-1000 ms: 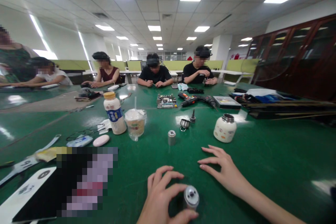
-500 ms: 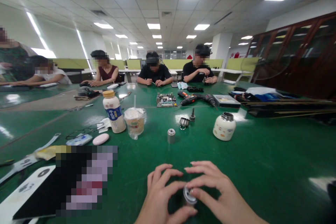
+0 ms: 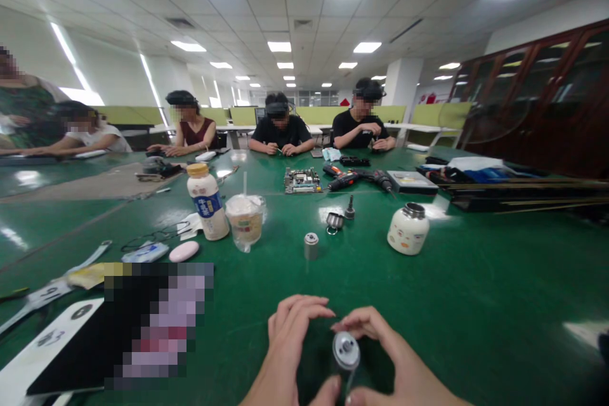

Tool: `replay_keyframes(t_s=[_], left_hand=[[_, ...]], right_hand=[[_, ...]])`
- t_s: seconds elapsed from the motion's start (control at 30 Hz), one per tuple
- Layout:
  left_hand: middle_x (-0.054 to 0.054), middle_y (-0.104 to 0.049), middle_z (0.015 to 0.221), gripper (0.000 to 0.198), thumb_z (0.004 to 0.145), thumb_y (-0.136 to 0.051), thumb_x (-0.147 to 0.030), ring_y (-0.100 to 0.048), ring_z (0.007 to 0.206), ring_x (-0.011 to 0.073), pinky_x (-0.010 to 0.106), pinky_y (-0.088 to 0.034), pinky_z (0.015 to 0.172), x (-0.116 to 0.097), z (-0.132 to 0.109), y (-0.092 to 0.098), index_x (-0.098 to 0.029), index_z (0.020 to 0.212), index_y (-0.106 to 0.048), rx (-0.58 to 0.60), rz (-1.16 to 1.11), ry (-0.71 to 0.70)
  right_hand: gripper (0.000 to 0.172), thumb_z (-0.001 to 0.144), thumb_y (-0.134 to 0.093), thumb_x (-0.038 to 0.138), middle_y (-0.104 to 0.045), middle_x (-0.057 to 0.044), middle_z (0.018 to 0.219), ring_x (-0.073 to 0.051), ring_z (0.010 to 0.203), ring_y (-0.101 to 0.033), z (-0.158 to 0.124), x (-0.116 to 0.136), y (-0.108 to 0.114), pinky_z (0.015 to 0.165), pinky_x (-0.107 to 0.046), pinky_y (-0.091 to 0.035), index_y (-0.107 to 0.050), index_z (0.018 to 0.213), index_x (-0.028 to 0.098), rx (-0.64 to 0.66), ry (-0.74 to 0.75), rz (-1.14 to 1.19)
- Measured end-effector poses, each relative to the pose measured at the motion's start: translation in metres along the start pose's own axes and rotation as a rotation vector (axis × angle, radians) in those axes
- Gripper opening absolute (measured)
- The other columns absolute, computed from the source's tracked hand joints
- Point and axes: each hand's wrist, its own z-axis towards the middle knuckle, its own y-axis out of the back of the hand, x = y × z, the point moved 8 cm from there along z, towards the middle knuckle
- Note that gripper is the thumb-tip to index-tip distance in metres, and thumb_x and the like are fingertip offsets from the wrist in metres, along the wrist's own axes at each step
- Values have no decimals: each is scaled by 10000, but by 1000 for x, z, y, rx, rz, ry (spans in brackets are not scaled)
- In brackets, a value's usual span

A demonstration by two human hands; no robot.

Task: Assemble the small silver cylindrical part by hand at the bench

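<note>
A small silver motor [image 3: 346, 350], a round can with a raised centre stub and small holes in its end, stands out between my hands, its end face tilted toward me. My right hand [image 3: 397, 358] curls round its far and right sides, fingertips by the top rim and thumb low. My left hand [image 3: 288, 352] arches to the left of it, fingers stretched forward and apart from the motor, thumb near its lower end. A thin pale strip or wire shows under the motor; what it is I cannot make out. A similar metal motor [image 3: 311, 247] stands upright farther forward.
Beyond are a metal ring part [image 3: 334, 222], a dark geared piece [image 3: 349, 209], a circuit board [image 3: 303, 181] and a cordless drill [image 3: 342, 179]. A cream jar [image 3: 408, 229] stands right; a bottle [image 3: 208, 204] and lidded cup [image 3: 246, 222] left. Several people sit opposite.
My right fingers have drawn back from the motor's end face and curled round it. The end face now shows fully. My left fingers have shifted slightly, and both thumbs are lower.
</note>
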Motion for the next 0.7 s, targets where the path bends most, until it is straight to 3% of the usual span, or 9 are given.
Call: replay_keyframes(t_s=[0.07, 0.2, 0.3, 0.43, 0.57, 0.7], left_hand=[[73, -576, 1295, 455, 727, -682, -206, -444, 1218, 327, 529, -366, 1010, -4, 4, 6, -294, 1166, -606, -34, -22, 18], [43, -577, 1295, 153, 800, -711, -239, -399, 1237, 359, 606, -323, 1007, -8, 14, 6, -346, 902, -750, -13, 103, 94], [22, -592, 1283, 170, 806, -738, -242, -395, 1233, 364, 620, -331, 998, -12, 17, 4, -396, 861, -781, 14, 135, 71], [20, -642, 1204, 158, 840, -739, -286, -420, 1206, 350, 591, -374, 983, -12, 23, 18, -424, 899, -786, -53, 181, 9], [30, -644, 1218, 170, 824, -769, -271, -446, 1175, 360, 606, -398, 935, 13, 30, 32, -424, 894, -799, -120, 359, 86], [40, -619, 1290, 160, 786, -806, -295, -445, 1191, 386, 611, -406, 885, 43, 31, 23, -435, 864, -802, -4, 500, 183]], right_hand=[[497, 655, -798, 175, -679, -46, 1074, -240, 1004, -640, 1, -6, -4, 892, -337, -484, -580, 1100, 214, 21, -54, -66], [262, 714, -760, 159, -695, -10, 906, -204, 868, -656, 5, -3, -6, 800, -298, -488, -638, 943, 197, 24, -81, -136], [237, 714, -771, 177, -696, 1, 874, -191, 836, -656, 7, -2, -6, 769, -272, -488, -655, 920, 193, 24, -74, -127], [269, 642, -807, 176, -698, 6, 836, -199, 810, -652, 7, -8, -4, 745, -266, -487, -640, 852, 196, -2, -93, -172], [297, 631, -803, 179, -723, -17, 883, -222, 848, -669, 6, -11, -4, 779, -285, -498, -643, 881, 195, 8, -110, -160], [304, 646, -796, 183, -732, -33, 923, -238, 886, -680, 7, -6, -4, 801, -298, -502, -655, 916, 191, 25, -97, -169]])
